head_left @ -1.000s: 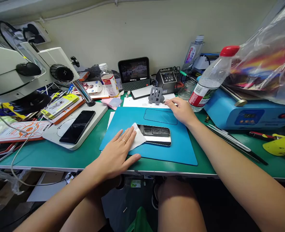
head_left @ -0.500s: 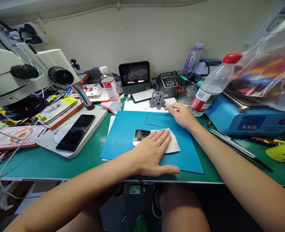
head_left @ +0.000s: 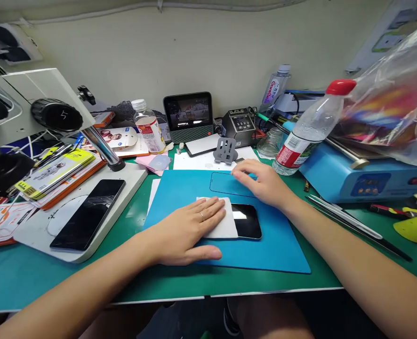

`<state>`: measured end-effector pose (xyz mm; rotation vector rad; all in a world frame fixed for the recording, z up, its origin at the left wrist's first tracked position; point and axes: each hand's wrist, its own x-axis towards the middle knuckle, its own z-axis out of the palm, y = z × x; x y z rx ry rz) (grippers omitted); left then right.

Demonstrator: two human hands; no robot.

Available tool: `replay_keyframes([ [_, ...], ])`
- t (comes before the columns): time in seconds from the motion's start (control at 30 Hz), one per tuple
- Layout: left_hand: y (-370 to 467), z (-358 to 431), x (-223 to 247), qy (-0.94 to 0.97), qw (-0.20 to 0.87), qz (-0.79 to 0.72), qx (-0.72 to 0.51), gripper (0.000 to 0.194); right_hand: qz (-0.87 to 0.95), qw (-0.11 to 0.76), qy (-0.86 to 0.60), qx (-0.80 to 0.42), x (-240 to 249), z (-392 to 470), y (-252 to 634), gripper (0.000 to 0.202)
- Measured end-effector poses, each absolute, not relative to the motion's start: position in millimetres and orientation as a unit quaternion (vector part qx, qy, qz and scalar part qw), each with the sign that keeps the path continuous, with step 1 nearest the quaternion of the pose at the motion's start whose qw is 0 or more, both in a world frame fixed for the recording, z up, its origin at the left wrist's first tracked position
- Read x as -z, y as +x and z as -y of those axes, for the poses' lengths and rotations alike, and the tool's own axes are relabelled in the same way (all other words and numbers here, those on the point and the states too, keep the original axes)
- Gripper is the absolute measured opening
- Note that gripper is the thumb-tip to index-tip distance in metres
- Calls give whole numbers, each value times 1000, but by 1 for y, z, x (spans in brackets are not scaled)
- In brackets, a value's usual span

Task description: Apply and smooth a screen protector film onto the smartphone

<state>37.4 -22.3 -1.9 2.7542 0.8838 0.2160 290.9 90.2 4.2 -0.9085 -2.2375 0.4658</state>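
A black phone [head_left: 249,221] lies face up on the blue mat [head_left: 180,186], its left part covered by a folded white wipe [head_left: 226,226]. My left hand [head_left: 190,223] is laid flat on the wipe, fingers stretched out and thumb apart, a ring on one finger. Beyond the phone is a black-outlined clear screen protector [head_left: 224,183] on the mat. My right hand [head_left: 261,181] is over its right part, with thumb and forefinger brought together; anything between them is too hidden to make out.
A grey phone stand [head_left: 225,150] and a small screen [head_left: 188,113] are at the back. A red-capped bottle [head_left: 307,127], a blue machine [head_left: 367,174] and tweezers [head_left: 353,223] are on the right. Another phone [head_left: 88,214] rests on the microscope base [head_left: 131,186] at left.
My left hand and the wipe have slid left across the phone, uncovering its right part. My right hand has drawn back from beside the stand towards the screen protector. The camera view has shifted.
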Motion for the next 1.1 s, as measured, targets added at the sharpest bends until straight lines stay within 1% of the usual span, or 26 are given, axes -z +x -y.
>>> replay_keyframes([
  [0.13,28,12,-1,946,136,-264,-132,47,918,273,-211,-197,-8,-65,281,19],
  [0.2,21,7,-2,924,141,-292,-205,35,932,254,-151,-212,-9,-53,276,18],
  [0.27,16,3,-2,877,141,-343,-306,28,943,237,-106,-210,-10,-44,271,21],
  [0.33,12,0,-2,819,131,-398,-394,26,959,197,-76,-189,-11,-36,265,33],
  [0.37,11,-1,-2,796,127,-418,-419,25,968,165,-67,-177,-10,-32,262,45],
  [0.47,11,-2,0,769,133,-450,-433,24,982,66,-75,-163,-9,-24,255,84],
  [0.53,14,-3,1,773,148,-451,-421,23,980,31,-95,-174,-9,-23,254,95],
  [0.63,16,-4,3,779,164,-449,-406,23,976,13,-107,-189,-11,-29,261,94],
  [0.73,15,-5,4,775,171,-461,-398,22,975,7,-129,-180,-13,-38,268,91],
  [0.83,15,-6,4,768,179,-473,-393,23,974,5,-159,-164,-11,-42,268,96],
  [0.93,16,-7,4,763,185,-480,-391,23,976,8,-146,-160,-11,-34,261,100],
  [1.1,18,-9,5,761,189,-480,-395,26,981,27,-66,-182,-18,-18,251,84],
])
